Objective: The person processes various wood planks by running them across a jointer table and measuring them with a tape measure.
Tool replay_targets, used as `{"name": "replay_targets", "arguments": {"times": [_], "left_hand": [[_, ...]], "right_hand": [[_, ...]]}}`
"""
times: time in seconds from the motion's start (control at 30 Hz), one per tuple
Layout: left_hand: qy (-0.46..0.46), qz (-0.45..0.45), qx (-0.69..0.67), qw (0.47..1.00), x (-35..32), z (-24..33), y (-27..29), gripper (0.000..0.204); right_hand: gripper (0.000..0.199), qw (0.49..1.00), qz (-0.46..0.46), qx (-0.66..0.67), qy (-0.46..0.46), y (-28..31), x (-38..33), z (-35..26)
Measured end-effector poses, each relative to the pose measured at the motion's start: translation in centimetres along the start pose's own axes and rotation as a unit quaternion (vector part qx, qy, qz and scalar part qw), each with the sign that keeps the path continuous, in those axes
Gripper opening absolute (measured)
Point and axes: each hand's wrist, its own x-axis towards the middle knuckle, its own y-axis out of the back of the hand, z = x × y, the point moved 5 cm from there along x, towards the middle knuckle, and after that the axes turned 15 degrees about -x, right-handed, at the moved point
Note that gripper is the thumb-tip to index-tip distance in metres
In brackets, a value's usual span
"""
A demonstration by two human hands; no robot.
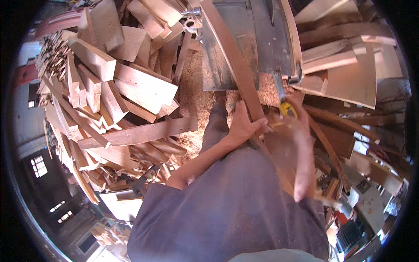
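A long brown wooden strip point(238, 65) slants from the top middle down toward my lap, lying over the grey metal plate. My left hand point(244, 122) is wrapped round its near end, with the thumb across its top. To the right, my right hand point(297, 115) is smeared by motion, its fingers closed on a yellow-and-black tool point(287, 109). A flat metal blade point(278, 85) points away from that tool; its exact kind is unclear. The tool is beside the strip, and I cannot tell whether they touch.
Beyond my hands stands the grey metal plate point(216, 52), with a dark machine surface point(275, 39) beside it. Cut boards point(144, 87) are heaped at the left, and more planks point(336, 83) lie at the right. Sawdust point(192, 87) covers the ground between.
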Motion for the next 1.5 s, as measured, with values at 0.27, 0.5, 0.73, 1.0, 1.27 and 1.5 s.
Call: {"name": "replay_targets", "arguments": {"times": [0.27, 0.5, 0.73, 1.0, 1.27, 1.5], "left_hand": [[0.074, 0.067, -0.009, 0.995, 1.1, -1.6, -1.1, 0.116], [0.051, 0.081, -0.157, 0.983, -1.0, -2.5, 2.1, 0.095], [0.14, 0.166, -0.337, 0.916, -3.8, -8.1, 6.7, 0.071], [0.208, 0.105, -0.421, 0.877, -3.4, -17.2, 7.7, 0.076], [0.207, 0.111, -0.419, 0.877, -3.3, -17.1, 7.3, 0.078], [0.229, 0.12, -0.439, 0.86, -3.7, -17.3, 6.7, 0.074]], "right_hand": [[0.075, 0.966, 0.034, 0.233, -0.108, -4.4, -3.5, 7.0], [0.072, 0.983, 0.028, 0.124, -0.132, -4.1, -4.3, 7.6], [0.069, 0.984, 0.0, 0.103, -0.144, -5.5, -4.0, 6.9], [0.061, 0.985, -0.061, 0.077, -0.14, -6.5, -4.1, 8.1], [0.062, 0.987, -0.07, 0.042, -0.142, -6.5, -4.1, 8.1], [0.07, 0.979, -0.07, 0.095, -0.166, -8.1, -3.9, 7.3]]}}
